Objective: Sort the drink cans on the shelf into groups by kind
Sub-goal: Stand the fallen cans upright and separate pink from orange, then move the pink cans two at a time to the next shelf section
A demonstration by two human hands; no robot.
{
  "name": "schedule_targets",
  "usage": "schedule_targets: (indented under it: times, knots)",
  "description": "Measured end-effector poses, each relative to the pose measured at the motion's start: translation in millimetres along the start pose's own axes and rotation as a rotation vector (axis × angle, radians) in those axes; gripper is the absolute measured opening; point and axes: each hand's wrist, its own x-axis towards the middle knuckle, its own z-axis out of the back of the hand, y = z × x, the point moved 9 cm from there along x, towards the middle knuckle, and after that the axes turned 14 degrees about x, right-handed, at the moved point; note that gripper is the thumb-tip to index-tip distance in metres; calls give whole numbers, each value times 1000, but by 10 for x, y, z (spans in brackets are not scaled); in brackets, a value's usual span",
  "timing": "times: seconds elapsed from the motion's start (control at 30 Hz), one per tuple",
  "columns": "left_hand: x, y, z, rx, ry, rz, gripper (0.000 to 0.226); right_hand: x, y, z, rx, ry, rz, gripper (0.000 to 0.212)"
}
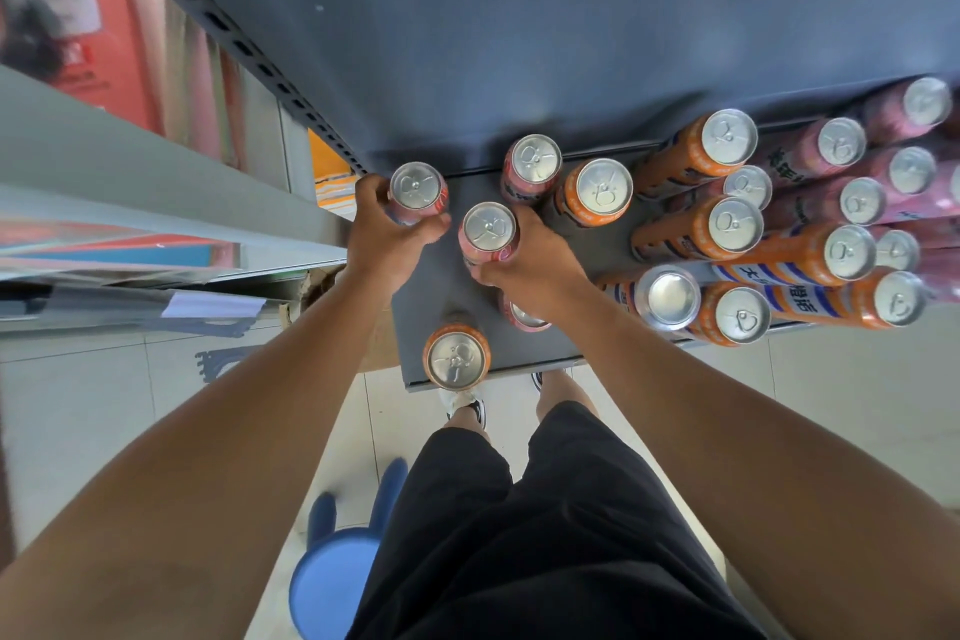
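Note:
Slim orange and pink drink cans stand on a dark grey shelf (561, 343). My left hand (382, 234) grips a pink can (415, 187) at the shelf's back left corner. My right hand (530, 257) grips another pink can (489, 229) in the middle, and its wrist partly hides a third pink can (524, 316) beneath it. A lone orange can (456, 358) stands at the front edge. A pink can (534, 160) and an orange can (602, 188) stand behind my right hand. To the right, several orange cans (732, 226) and pink cans (841, 146) stand mixed together.
A perforated grey upright (228, 29) and a neighbouring shelf board (130, 182) lie to the left. A blue plastic stool (337, 572) stands on the tiled floor (104, 405) beside my legs. The shelf's back panel (519, 16) rises behind the cans.

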Motion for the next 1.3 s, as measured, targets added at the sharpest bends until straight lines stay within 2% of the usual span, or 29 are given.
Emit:
schedule_targets:
  times: [0.2, 0.37, 0.5, 0.63, 0.77, 0.9, 1.07, 1.2, 1.3]
  knots:
    - [-518, -176, 262, -144, -44, -78, 69, -438, 293, 210, 80, -53, 68, 62]
    - [-1001, -457, 596, -300, -39, -139, 62, -858, 432, 428, 368, -143, 74, 63]
    - [-1271, -652, 785, -464, 3, -104, 54, -1126, 561, 572, 611, -177, 95, 53]
    - [-1494, -771, 823, -667, 159, -13, 50, -1381, 683, 629, 880, -195, 90, 48]
    - [-1767, -977, 780, -779, 391, -32, 54, -1639, 793, 668, 1115, -183, 72, 40]
    - [-2032, -1168, 748, -726, 515, -121, 49, -1880, 864, 781, 1126, -172, 115, 41]
    - [-2287, -1417, 685, -523, 495, -257, 57, -2167, 857, 1032, 1020, -242, 208, 53]
    - [-2547, -1733, 585, -405, 427, -353, 61, -2396, 700, 1348, 995, -315, 248, 45]
    - [-2777, -1987, 339, -331, 442, -410, 61, -2610, 499, 1668, 996, -364, 283, 31]
